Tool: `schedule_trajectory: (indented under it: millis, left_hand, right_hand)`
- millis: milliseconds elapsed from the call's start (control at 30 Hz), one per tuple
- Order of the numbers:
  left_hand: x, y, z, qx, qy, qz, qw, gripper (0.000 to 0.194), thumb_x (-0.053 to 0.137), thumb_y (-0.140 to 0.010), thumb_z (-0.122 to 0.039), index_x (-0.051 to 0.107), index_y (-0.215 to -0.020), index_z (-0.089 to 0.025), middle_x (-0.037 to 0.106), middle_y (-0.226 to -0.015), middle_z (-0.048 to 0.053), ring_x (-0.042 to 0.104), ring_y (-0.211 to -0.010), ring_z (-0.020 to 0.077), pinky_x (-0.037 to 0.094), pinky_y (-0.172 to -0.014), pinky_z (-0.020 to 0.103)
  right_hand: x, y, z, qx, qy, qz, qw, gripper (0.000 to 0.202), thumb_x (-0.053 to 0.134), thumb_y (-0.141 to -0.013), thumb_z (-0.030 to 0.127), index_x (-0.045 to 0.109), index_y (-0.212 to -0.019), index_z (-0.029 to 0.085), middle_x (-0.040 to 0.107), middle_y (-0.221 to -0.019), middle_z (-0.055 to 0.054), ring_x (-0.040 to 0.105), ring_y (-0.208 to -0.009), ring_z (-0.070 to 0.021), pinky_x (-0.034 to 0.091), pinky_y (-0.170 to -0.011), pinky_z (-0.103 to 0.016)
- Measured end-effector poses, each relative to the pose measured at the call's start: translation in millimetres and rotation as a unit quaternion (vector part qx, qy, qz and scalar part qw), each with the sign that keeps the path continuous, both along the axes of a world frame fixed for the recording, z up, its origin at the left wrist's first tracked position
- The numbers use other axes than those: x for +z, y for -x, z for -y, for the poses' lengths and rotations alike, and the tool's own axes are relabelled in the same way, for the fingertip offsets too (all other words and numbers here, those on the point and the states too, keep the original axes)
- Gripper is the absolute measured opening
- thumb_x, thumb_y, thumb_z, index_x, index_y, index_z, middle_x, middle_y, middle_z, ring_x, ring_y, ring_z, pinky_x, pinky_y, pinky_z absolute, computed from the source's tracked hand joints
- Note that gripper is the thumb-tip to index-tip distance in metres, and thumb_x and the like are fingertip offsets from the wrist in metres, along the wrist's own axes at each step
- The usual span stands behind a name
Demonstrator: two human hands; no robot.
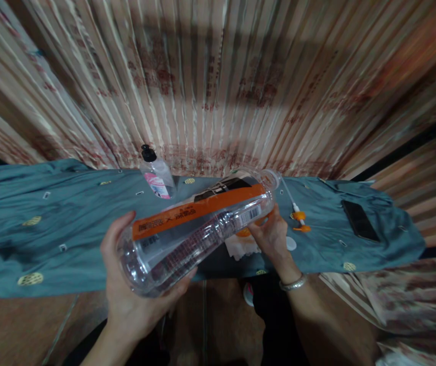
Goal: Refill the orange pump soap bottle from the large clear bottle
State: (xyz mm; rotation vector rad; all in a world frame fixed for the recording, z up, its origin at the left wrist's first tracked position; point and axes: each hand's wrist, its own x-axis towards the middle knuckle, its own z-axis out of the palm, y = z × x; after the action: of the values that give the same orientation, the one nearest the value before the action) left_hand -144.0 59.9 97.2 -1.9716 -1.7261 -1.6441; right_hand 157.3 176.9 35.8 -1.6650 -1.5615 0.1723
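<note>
A large clear plastic bottle [198, 218] with an orange and grey label is held tilted above the table, its uncapped mouth toward the upper right. My left hand [134, 295] wraps around the bottle's base end. Near the neck, my right hand [273, 236] grips the bottle from below; its fingers are partly hidden behind it. Behind the right hand lies a white paper-like piece [241, 247] with something orange on it, mostly covered. To the right rests an orange pump top [300, 222] with a white tube. A small white disc [290, 243] lies beside my right wrist.
A small clear bottle with a black cap [157, 175] stands at the back of the table. A black phone [360, 220] lies at the right. The table has a teal patterned cloth [69, 218]. A pleated printed curtain [210, 91] hangs close behind it.
</note>
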Motion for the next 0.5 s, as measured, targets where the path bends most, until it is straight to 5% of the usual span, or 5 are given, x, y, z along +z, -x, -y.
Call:
schedule_trajectory:
  millis: [500]
  left_hand:
    - [0.7, -3.7, 1.0, 0.015, 0.028, 0.075, 0.997, 0.117, 0.109, -0.047, -0.037, 0.065, -0.155, -0.040, 0.072, -0.146, 0.008, 0.078, -0.120, 0.0430, 0.073, -0.104, 0.064]
  right_hand:
    - [1.7, 0.5, 0.1, -0.004, 0.006, 0.002, 1.000, 0.057, 0.082, -0.086, 0.057, 0.060, -0.128, 0.026, 0.087, -0.100, -0.014, 0.085, -0.089, -0.0394, 0.070, -0.080, -0.056]
